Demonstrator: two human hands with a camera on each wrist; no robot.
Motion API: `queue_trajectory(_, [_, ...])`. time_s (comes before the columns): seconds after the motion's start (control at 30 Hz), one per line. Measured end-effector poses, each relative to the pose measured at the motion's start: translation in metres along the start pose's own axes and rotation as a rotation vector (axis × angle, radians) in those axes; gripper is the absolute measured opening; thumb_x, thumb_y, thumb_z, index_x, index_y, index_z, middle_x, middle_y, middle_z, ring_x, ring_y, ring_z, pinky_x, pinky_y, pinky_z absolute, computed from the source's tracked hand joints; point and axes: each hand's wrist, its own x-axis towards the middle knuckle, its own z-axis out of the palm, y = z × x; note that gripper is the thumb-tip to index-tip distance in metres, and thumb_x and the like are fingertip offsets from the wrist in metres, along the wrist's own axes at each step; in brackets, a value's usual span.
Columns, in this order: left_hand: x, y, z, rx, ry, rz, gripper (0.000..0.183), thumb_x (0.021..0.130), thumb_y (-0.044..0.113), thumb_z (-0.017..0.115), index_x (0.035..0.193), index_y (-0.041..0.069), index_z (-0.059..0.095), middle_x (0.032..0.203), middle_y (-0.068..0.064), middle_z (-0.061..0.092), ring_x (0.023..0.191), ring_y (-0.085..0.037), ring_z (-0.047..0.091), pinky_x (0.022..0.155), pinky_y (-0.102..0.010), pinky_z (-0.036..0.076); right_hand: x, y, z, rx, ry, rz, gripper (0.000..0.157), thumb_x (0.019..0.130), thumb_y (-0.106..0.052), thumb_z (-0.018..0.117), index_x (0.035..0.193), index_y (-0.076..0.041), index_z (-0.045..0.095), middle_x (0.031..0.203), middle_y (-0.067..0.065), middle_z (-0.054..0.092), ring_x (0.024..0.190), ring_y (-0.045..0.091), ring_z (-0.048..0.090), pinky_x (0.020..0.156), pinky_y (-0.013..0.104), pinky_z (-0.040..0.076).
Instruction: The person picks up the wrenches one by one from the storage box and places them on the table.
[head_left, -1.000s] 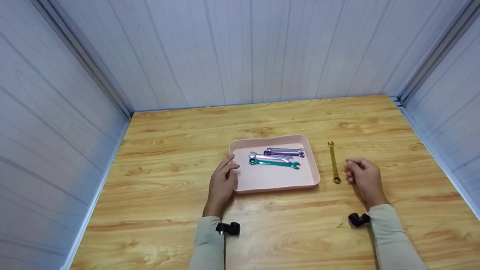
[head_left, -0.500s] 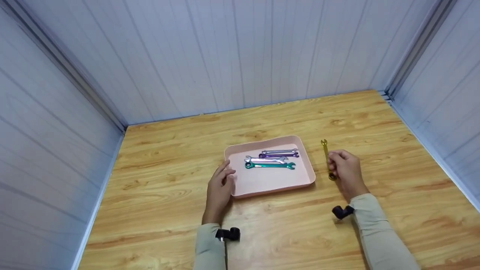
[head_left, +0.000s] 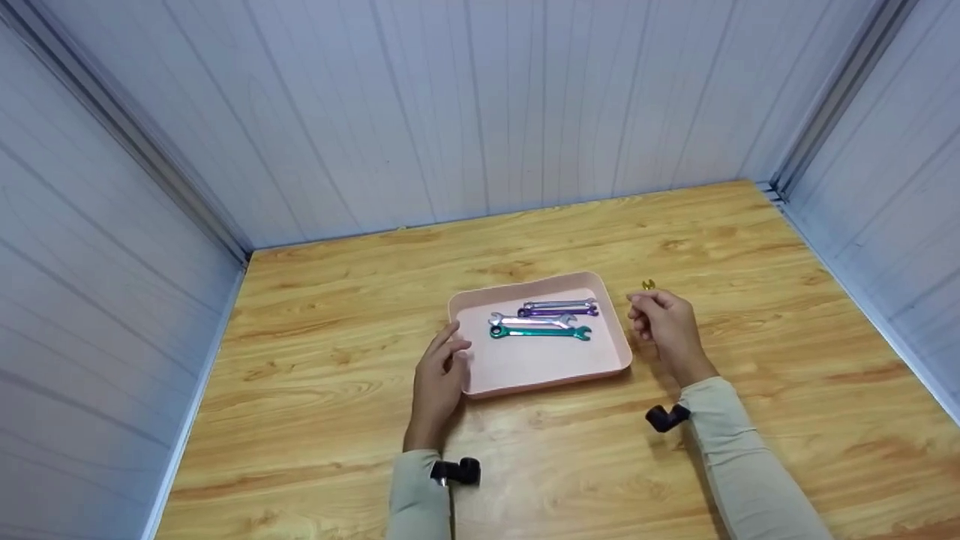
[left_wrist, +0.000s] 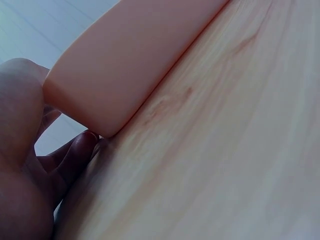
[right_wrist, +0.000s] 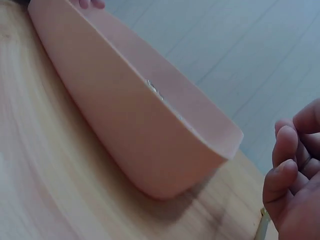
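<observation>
In the head view a pink tray (head_left: 525,371) holds several wrenches: a green wrench (head_left: 540,332), a silver wrench (head_left: 529,322), a purple wrench (head_left: 562,311) and a thin silver one at the back. My left hand (head_left: 439,382) grips the tray's left edge, some fingers over the rim and others low against its outer wall. Just off the right side is my right hand (head_left: 667,330), fingers loosely curled with nothing visible between them. It hides most of a gold wrench (head_left: 649,285); part of that wrench shows below the fingers in the right wrist view.
The wood-grain table (head_left: 337,330) reaches back to a white panelled wall (head_left: 450,112), with side walls at left and right. Each sleeve carries a small black camera (head_left: 667,418) at the wrist.
My right hand moves left, over the gold wrench and toward the tray; the wrench stays in place. The head view shifts slightly at first. My left hand keeps its hold.
</observation>
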Motion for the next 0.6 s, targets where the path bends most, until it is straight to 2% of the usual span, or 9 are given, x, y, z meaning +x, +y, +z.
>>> queue_trajectory(0.3, [0.003,0.0,0.001,0.005,-0.003,0.035,0.022,0.098,0.009,0.055,0.109,0.008,0.074,0.148,0.006,0.051,0.143,-0.019,0.037,0.117,-0.04,0.028,0.005,-0.014,0.024,0.05,-0.012,0.033,0.023,0.1,-0.012,0.059,0.111,0.008,0.063,0.079,0.006,0.061,0.061,0.011,0.054,0.049,0.02,0.044])
queue_trajectory(0.5, [0.0,-0.001,-0.001,0.007,0.01,-0.005,0.023,0.098,0.01,0.055,0.11,0.01,0.074,0.148,0.012,0.05,0.143,-0.015,0.035,0.117,-0.037,0.027,0.007,-0.02,0.035,-0.01,-0.059,0.018,0.019,0.1,-0.012,0.058,0.108,0.004,0.065,0.079,0.006,0.061,0.062,0.012,0.054,0.051,0.021,0.044])
queue_trajectory(0.6, [0.0,-0.001,0.0,0.012,0.003,0.004,0.023,0.098,0.01,0.054,0.11,0.009,0.074,0.148,0.012,0.05,0.144,-0.015,0.035,0.117,-0.038,0.027,0.009,-0.021,0.037,-0.015,-0.069,0.01,0.017,0.1,-0.012,0.058,0.106,0.002,0.067,0.079,0.006,0.061,0.062,0.011,0.053,0.052,0.02,0.044])
